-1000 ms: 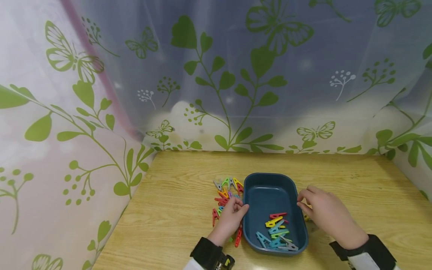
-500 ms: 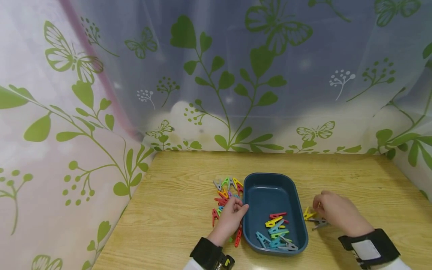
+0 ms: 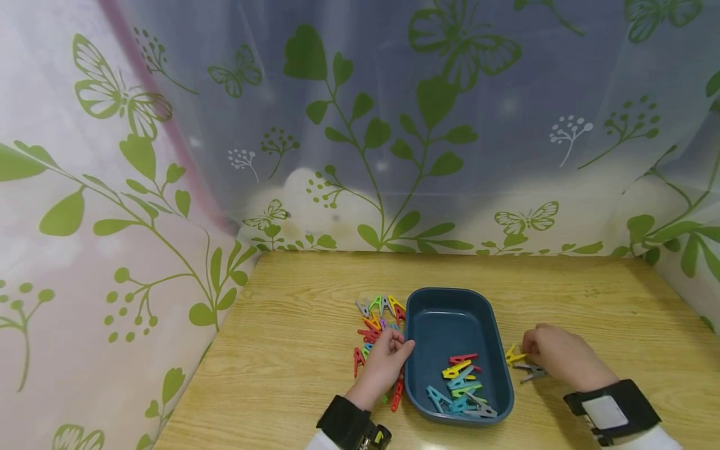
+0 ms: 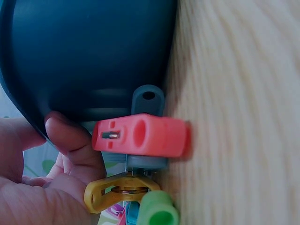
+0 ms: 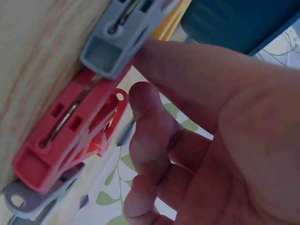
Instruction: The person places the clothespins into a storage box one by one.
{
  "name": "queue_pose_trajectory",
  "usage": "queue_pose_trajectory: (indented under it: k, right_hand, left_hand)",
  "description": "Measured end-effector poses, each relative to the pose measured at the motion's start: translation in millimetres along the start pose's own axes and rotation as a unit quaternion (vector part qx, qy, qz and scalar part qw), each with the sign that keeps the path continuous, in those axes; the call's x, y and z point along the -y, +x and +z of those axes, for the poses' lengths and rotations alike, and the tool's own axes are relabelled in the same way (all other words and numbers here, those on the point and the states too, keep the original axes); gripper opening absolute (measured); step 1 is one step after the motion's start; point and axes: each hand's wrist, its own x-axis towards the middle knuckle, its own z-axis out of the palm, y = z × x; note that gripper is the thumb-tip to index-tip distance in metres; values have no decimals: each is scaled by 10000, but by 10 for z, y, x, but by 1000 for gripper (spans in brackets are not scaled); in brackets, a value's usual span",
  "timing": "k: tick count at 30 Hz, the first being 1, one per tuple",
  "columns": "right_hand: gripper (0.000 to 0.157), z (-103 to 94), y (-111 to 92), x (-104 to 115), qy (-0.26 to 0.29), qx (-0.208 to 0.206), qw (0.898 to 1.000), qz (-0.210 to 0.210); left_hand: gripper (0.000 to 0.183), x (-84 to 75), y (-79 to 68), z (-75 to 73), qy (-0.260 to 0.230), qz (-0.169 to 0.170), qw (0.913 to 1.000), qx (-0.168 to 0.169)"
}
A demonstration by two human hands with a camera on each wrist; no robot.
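Observation:
A dark blue rectangular plastic tub stands on the table, with several coloured clothespins at its near end. My left hand grips the tub's left rim, its thumb at the edge and curled fingers beneath the lip in the left wrist view. To the tub's right, my right hand reaches low beside a yellow clothespin and a grey clothespin. In the right wrist view its thumb and forefinger are apart, the thumb tip partly hidden behind a red clothespin.
A loose pile of clothespins lies along the tub's left side, partly under my left hand. The wooden table meets a printed curtain at the back and sides.
My right hand has moved from the tub's right rim outward to the right, uncovering the yellow and grey clothespins. My left hand and the tub have stayed put.

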Motion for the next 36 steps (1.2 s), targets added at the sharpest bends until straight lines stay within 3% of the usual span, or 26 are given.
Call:
queue_pose_trajectory:
  k: [10, 18, 28, 32, 36]
  right_hand:
    - [8, -34, -3, 30, -82, -306, 9995, 94]
    - [9, -55, -26, 107, -262, -1385, 9900, -70]
    - [14, -252, -116, 378, -48, -2164, 9762, 101]
    - [15, -301, -156, 506, -95, -2283, 9735, -103]
    - [15, -288, -173, 657, -211, -2083, 9773, -325]
  left_hand:
    - [15, -11, -9, 6, -49, 57, 10000, 20]
    - [15, -16, -7, 6, -26, 65, 10000, 0]
    - [15, -11, -20, 11, 4, 162, 9999, -40]
    - [15, -15, -25, 12, -11, 207, 9998, -34]
    - [15, -22, -32, 10, -16, 218, 9998, -21]
